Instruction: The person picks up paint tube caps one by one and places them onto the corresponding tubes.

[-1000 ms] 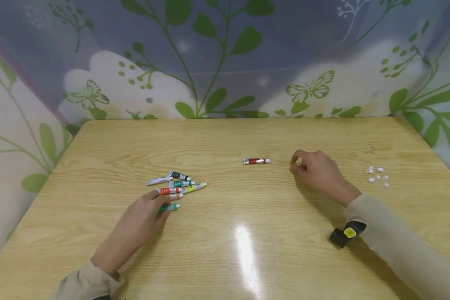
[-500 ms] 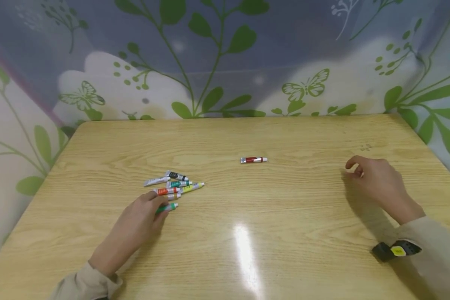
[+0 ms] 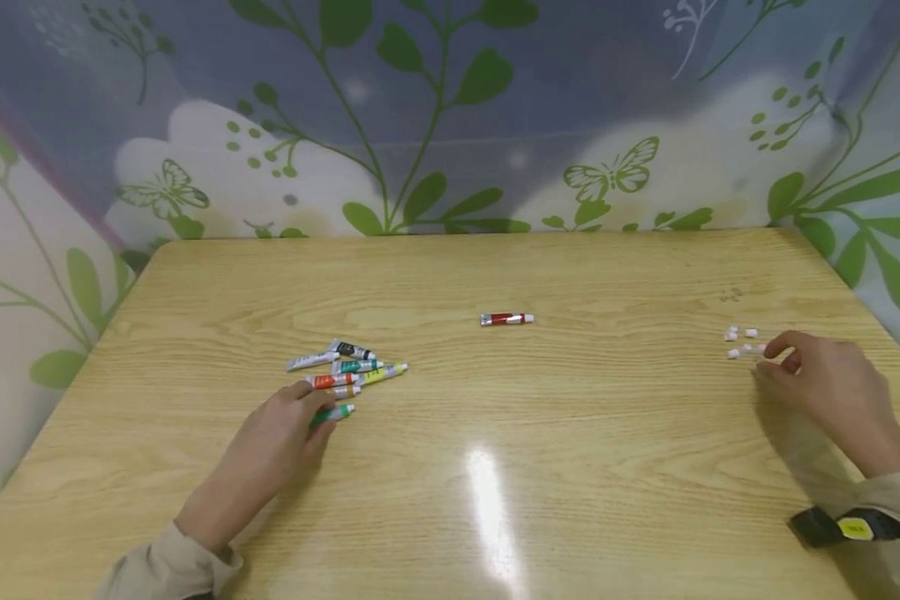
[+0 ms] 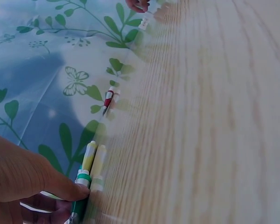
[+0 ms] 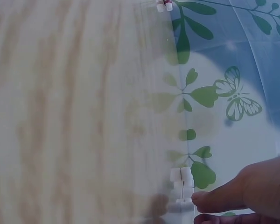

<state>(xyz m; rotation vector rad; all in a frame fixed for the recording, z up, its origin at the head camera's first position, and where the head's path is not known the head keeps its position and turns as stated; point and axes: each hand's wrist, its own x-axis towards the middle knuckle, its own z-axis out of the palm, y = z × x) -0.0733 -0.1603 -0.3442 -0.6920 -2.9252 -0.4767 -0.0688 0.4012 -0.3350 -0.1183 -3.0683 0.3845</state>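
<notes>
My left hand (image 3: 270, 442) pinches a green paint tube (image 3: 337, 414) between thumb and fingers, its white cap end pointing right. Close beyond it several small paint tubes lie in a loose pile, among them a red-orange tube (image 3: 332, 381), a yellow tube (image 3: 384, 373) and a black tube (image 3: 352, 350). On the right, my right hand (image 3: 832, 383) has its thumb and index finger bent and slightly apart, tips right at a group of small white caps (image 3: 733, 353). The hand hides part of that group. In the right wrist view the thumb sits beside the caps (image 5: 181, 174).
A dark red paint tube (image 3: 506, 319) lies alone near the middle of the wooden table (image 3: 570, 467). Small dark marks show on the surface behind the caps. A patterned cloth (image 3: 450, 125) with leaves and butterflies hangs behind the table and on both sides.
My right hand has moved from near the dark red tube rightward to the white caps. The left hand stays in place on the green tube. The head view has shifted slightly.
</notes>
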